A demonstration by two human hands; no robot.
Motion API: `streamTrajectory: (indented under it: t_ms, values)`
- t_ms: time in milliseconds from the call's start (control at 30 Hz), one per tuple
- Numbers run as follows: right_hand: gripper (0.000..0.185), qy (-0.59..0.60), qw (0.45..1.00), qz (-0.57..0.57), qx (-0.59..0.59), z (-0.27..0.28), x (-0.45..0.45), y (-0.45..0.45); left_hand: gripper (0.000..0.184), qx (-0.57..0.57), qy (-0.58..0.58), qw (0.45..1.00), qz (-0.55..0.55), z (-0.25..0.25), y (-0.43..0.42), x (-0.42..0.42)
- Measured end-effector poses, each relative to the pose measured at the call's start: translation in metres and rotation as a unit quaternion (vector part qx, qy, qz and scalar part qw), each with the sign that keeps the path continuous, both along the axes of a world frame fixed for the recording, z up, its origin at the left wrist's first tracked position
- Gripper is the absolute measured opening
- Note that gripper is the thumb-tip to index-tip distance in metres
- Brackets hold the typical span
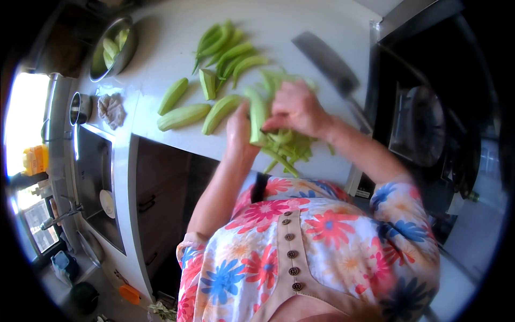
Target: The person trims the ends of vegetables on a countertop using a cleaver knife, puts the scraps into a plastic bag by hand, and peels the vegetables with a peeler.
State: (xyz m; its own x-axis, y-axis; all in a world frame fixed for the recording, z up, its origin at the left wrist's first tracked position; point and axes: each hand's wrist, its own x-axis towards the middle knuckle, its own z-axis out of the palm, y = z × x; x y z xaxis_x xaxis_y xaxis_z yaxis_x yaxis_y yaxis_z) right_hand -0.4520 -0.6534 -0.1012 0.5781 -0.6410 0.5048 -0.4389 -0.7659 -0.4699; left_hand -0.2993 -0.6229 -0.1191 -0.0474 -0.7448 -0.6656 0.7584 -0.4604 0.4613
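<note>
My left hand (240, 131) is closed round a long pale-green gourd (257, 114), holding it upright over the counter. Against its other side is my right hand (298, 110), fingers curled and blurred; a small dark bit shows at the fingertips, too unclear to name. Green peel strips (292, 147) lie heaped beneath and beside the hands. Left of my left hand lie several light-green gourds, among them one gourd (184, 117) lying lengthwise. Farther back is a bunch of long green peppers (230, 51).
A cleaver (327, 61) lies at the back right, handle toward the stove (418, 126). At the far left stand a metal bowl (129, 53) holding green pieces, a crumpled cloth (111, 111) and a small metal pot (80, 107). The sink (96, 177) is beyond the counter's left edge.
</note>
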Motion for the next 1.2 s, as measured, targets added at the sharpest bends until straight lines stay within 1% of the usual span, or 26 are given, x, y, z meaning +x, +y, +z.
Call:
streamTrajectory:
  t_ms: [33,67,167,200,300,333,367,433,467,500,567,600,633,667,800,900,1000,1067,1133,1200]
  values:
    - [0.047,-0.008,0.999,0.008,0.038,-0.003,-0.004,-0.008,0.026,0.009,0.014,1.0,-0.009,0.005,0.003,-0.001]
    - [0.048,-0.017,0.997,0.016,0.075,-0.007,-0.008,-0.016,0.029,0.018,0.006,0.998,-0.066,0.013,0.011,0.001]
    - [0.049,-0.08,0.972,0.0,0.22,-0.027,-0.025,-0.042,0.031,-0.047,0.02,0.983,-0.177,0.011,0.03,0.001]
    - [0.048,-0.036,0.985,0.011,0.169,-0.024,-0.029,-0.048,0.034,-0.022,0.012,0.983,-0.181,0.017,0.034,-0.002]
    - [0.048,-0.029,0.982,-0.021,0.185,-0.043,-0.034,-0.061,0.038,-0.115,0.085,0.955,-0.261,0.006,0.036,0.016]
    - [0.05,-0.031,0.99,-0.024,0.132,-0.047,-0.039,-0.062,0.04,-0.113,0.122,0.955,-0.247,0.014,0.04,0.017]
    - [0.05,-0.034,0.988,-0.043,0.144,-0.052,-0.044,-0.062,0.046,-0.096,0.124,0.956,-0.249,0.013,0.04,0.021]
    - [0.051,-0.036,0.983,-0.068,0.167,-0.044,-0.044,-0.063,0.052,-0.041,0.092,0.979,-0.179,0.01,0.029,0.021]
    - [0.05,-0.013,0.99,-0.079,0.113,-0.039,-0.046,-0.06,0.058,-0.077,0.087,0.978,-0.175,0.004,0.024,0.023]
    - [0.049,-0.018,0.993,-0.068,0.09,-0.026,-0.039,-0.051,0.054,-0.051,0.08,0.981,-0.172,-0.001,0.018,0.026]
    - [0.047,-0.025,0.997,-0.051,0.045,-0.007,-0.025,-0.026,0.047,-0.03,0.122,0.979,-0.162,-0.022,0.005,0.031]
    - [0.044,-0.009,0.998,-0.051,0.027,-0.006,-0.019,-0.015,0.044,-0.034,0.116,0.984,-0.128,-0.023,0.0,0.028]
    - [0.042,0.001,0.999,-0.041,0.034,0.003,-0.014,-0.005,0.04,-0.037,0.109,0.989,-0.094,-0.023,-0.004,0.021]
    - [0.042,0.0,0.999,-0.04,0.023,0.007,-0.008,0.003,0.037,-0.039,0.102,0.992,-0.061,-0.022,-0.006,0.016]
    - [0.042,0.01,0.999,-0.041,-0.028,0.01,0.005,0.013,0.029,-0.031,0.12,0.992,-0.031,-0.012,-0.012,0.006]
    - [0.042,0.01,0.999,-0.023,-0.04,0.008,0.005,0.008,0.034,-0.027,0.092,0.995,0.0,-0.01,-0.007,0.002]
    - [0.042,0.004,1.0,0.017,-0.019,0.003,0.002,0.001,0.026,0.018,0.058,0.998,0.007,0.0,-0.003,-0.005]
    - [0.042,-0.022,0.998,0.054,0.013,0.0,0.001,-0.006,0.026,0.023,0.064,0.996,-0.058,0.0,0.001,0.0]
    - [0.043,-0.047,0.995,0.029,0.084,-0.016,-0.011,-0.025,0.027,0.028,0.067,0.989,-0.127,0.0,0.008,0.005]
    - [0.044,-0.08,0.987,0.013,0.138,-0.028,-0.02,-0.041,0.03,-0.016,0.102,0.979,-0.177,0.001,0.019,0.004]
